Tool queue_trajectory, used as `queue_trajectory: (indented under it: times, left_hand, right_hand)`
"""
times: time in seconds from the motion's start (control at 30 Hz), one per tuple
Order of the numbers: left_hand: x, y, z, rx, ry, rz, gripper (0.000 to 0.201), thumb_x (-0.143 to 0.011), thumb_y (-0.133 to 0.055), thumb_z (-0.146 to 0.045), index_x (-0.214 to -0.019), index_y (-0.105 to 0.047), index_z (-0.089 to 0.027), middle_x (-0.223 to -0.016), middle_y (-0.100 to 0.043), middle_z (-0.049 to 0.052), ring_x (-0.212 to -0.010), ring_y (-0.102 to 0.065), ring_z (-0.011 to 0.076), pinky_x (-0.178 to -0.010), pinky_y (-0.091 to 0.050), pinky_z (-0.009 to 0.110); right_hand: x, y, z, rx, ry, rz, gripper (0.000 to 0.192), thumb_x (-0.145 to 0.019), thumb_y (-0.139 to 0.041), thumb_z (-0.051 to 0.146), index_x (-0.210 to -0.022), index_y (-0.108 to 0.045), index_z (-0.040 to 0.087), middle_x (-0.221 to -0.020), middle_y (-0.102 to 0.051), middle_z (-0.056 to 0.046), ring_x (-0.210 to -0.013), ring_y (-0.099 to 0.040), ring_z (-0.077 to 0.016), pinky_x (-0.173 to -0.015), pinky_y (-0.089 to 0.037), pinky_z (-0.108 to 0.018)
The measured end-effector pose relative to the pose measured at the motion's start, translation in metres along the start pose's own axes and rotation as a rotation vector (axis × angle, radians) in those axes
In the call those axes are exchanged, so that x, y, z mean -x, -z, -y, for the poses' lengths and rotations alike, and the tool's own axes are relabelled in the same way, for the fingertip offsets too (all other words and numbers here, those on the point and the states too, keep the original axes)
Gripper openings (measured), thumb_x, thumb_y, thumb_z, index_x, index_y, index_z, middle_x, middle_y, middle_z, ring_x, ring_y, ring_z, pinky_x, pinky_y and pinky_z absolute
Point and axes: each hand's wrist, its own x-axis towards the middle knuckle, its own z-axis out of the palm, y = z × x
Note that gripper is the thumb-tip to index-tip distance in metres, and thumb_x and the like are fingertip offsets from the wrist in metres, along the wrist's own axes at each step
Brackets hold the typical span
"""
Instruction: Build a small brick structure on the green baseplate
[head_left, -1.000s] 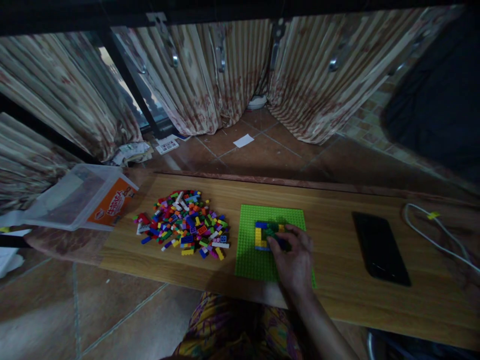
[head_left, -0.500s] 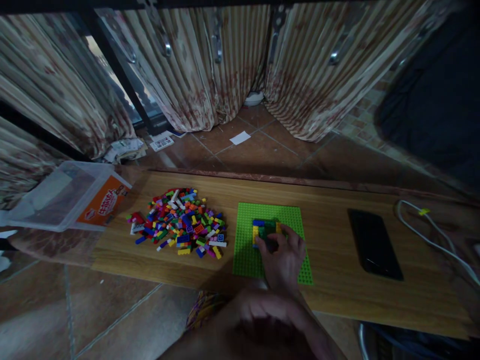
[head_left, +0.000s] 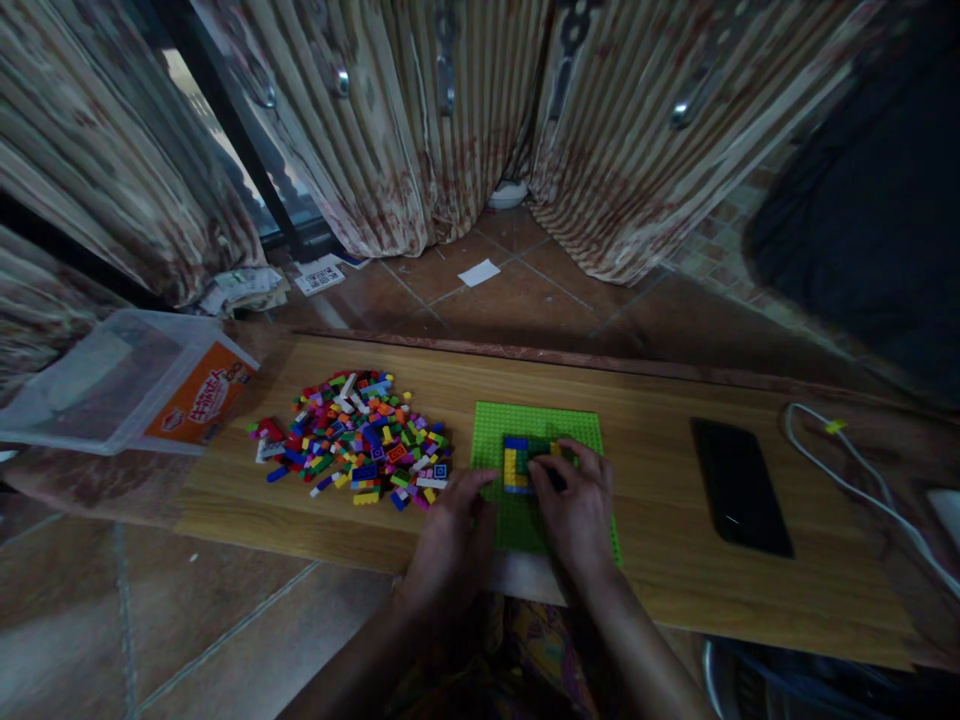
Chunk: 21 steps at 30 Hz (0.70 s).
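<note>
A square frame of building bricks [head_left: 511, 466], blue, yellow and dark green, sits on a bright green studded baseplate [head_left: 538, 418]. My right hand [head_left: 581, 505] reaches over its right side, thumb and fingers curled onto the bricks there; the fingers hide that part. At the baseplate's left edge is my left hand [head_left: 450, 530], its index finger stretched toward the frame and its thumb apart, with nothing visible between them. Just beyond the left hand lies a loose heap of multicoloured bricks [head_left: 367, 440].
A clear plastic box [head_left: 127, 400] with an orange label stands at the left end of the wooden table [head_left: 300, 515]. To the right lie a black phone [head_left: 739, 485] and a white cable [head_left: 862, 460]. Curtains [head_left: 450, 170] hang beyond the tiled floor.
My left hand has moved from close below the camera forward to the baseplate's left edge. My right thumb has shifted right along the brick frame. The view has moved slightly.
</note>
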Motion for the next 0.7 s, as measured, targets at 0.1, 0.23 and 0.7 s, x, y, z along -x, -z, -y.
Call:
queue_trajectory:
  times: [0.1, 0.23, 0.7]
  left_hand:
    - [-0.004, -0.015, 0.012, -0.282, -0.167, 0.056, 0.045, -0.085, -0.039, -0.007, -0.127, -0.052, -0.019, -0.120, -0.057, 0.011, -0.110, -0.056, 0.0219, -0.095, -0.047, 0.037]
    - [-0.007, -0.028, 0.017, -0.585, -0.191, 0.127, 0.059, -0.081, -0.042, -0.006, -0.138, -0.040, -0.020, -0.130, -0.051, 0.014, -0.114, -0.054, 0.0270, -0.091, -0.050, 0.040]
    - [-0.008, -0.034, 0.004, -0.891, -0.198, 0.263, 0.060, -0.080, -0.044, -0.007, -0.140, -0.036, -0.011, -0.137, -0.047, 0.019, -0.117, -0.049, 0.0303, -0.095, -0.044, 0.042]
  right_hand:
    - [0.000, -0.002, 0.001, -0.003, -0.010, -0.016, 0.023, -0.087, -0.057, 0.038, -0.085, -0.073, 0.021, -0.110, -0.061, -0.011, -0.107, -0.050, -0.0267, -0.092, -0.039, -0.046]
    - [0.000, -0.001, 0.003, -0.002, -0.020, -0.022, 0.024, -0.088, -0.056, 0.038, -0.086, -0.073, 0.022, -0.111, -0.061, -0.010, -0.108, -0.050, -0.0269, -0.093, -0.039, -0.047]
    - [0.002, 0.002, 0.008, 0.018, -0.014, 0.032, 0.025, -0.089, -0.055, 0.039, -0.087, -0.074, 0.022, -0.118, -0.058, -0.010, -0.111, -0.048, -0.0278, -0.094, -0.039, -0.047]
